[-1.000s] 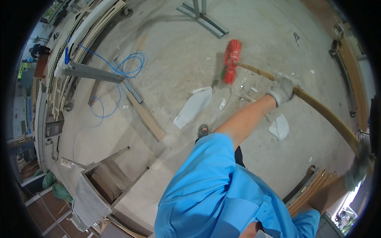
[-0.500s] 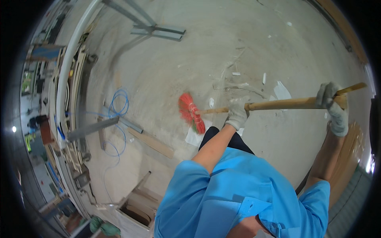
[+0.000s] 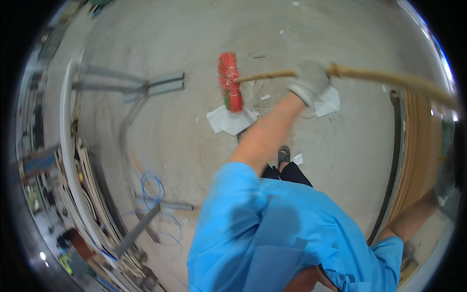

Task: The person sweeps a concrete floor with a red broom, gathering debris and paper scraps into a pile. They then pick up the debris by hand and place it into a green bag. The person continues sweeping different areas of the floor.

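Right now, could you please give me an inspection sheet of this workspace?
Surface: grey concrete floor, dusty.
Job's things: red-bristled broom with long wooden handle, bristles against a white paper sheet.
Clutter: more white paper scraps, small debris near the broom.
Grips: gloved left hand shut on the handle mid-length; right hand at the picture's right rim, grip cannot be told.
Cables: blue looped cable on the floor.
Surroundings: grey metal frame pieces; stacked boards at right; blurred stacked material at left.
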Motion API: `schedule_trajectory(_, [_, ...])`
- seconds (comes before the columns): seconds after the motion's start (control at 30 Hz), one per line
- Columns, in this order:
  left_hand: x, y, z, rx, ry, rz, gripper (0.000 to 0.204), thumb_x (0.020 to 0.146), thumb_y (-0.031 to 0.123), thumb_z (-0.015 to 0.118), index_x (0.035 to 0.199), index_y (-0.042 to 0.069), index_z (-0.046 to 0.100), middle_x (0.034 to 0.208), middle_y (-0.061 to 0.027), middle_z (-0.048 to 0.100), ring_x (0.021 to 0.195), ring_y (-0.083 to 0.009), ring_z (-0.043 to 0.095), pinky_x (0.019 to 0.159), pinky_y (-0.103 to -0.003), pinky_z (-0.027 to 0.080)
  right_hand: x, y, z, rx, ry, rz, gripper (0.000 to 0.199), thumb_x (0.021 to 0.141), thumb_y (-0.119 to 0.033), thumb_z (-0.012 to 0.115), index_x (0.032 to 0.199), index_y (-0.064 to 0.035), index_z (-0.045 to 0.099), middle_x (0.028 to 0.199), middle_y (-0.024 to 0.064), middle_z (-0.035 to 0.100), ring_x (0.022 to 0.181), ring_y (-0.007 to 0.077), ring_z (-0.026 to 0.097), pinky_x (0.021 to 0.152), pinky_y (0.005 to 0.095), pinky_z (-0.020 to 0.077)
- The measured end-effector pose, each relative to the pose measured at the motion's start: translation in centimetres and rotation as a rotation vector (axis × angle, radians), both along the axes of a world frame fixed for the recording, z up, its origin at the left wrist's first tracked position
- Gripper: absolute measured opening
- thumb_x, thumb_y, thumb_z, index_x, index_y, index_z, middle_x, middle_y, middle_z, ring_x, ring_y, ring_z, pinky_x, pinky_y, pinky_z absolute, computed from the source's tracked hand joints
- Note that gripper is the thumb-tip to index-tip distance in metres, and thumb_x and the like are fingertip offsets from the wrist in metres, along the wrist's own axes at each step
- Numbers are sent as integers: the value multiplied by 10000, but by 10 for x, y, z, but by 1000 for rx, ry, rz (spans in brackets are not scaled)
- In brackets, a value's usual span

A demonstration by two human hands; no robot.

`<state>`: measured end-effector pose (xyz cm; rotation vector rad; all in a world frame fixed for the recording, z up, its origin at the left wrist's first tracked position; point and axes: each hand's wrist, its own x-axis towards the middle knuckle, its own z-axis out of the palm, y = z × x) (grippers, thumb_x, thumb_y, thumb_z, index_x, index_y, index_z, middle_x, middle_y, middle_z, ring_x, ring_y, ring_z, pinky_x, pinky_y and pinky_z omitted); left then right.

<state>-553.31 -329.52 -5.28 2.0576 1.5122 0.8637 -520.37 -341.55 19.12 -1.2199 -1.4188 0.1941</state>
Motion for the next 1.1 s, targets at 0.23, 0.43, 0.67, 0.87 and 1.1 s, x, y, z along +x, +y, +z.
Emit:
schedule_trajectory(0.23, [-153, 102, 11, 112, -313, -81, 176, 806, 209, 701, 945, 104, 678, 861, -140, 689, 782, -325, 656, 696, -407, 507, 25, 10, -141, -801, -67, -386, 486, 968, -420, 429, 1328, -114, 540, 855, -32, 575, 589, 38, 386, 522, 206, 350])
schedule_trajectory(0.43, [-164, 121, -16, -59, 135, -304, 205, 775, 163, 717, 969, 103, 691, 869, -132, 703, 776, -271, 675, 702, -368, 526, 37, 20, -351, -1201, -335, -272, 500, 906, -458, 579, 1173, -38, 624, 803, 66, 603, 686, 154, 526, 632, 317, 432])
schedule_trajectory(0.67, [-216, 64, -249, -306, 792, -621, 140, 726, 97, 626, 841, 122, 701, 805, -114, 680, 837, -314, 657, 814, -415, 493, 1, 58, -503, -1495, -420, 31, 408, 867, -416, 633, 998, -30, 665, 757, 113, 637, 697, 211, 590, 654, 359, 456])
schedule_trajectory(0.87, [-457, -94, -409, -483, 1235, -255, 218, 887, 239, 542, 1047, 144, 656, 1092, -64, 640, 1084, -247, 554, 965, -389, 425, -30, 74, -571, -1606, -335, 146, 367, 848, -384, 666, 934, -27, 655, 723, 80, 618, 676, 191, 578, 645, 355, 454])
schedule_trajectory(1.1, [-464, -187, -564, -1437, 576, 354, 726, 820, 546, 590, 1394, 124, 447, 1334, -173, 531, 1219, -303, 510, 984, -469, 427, 22, 120, -768, -1397, -150, -191, 503, 846, -428, 689, 1087, 10, 638, 818, 56, 624, 723, 135, 557, 660, 284, 452])
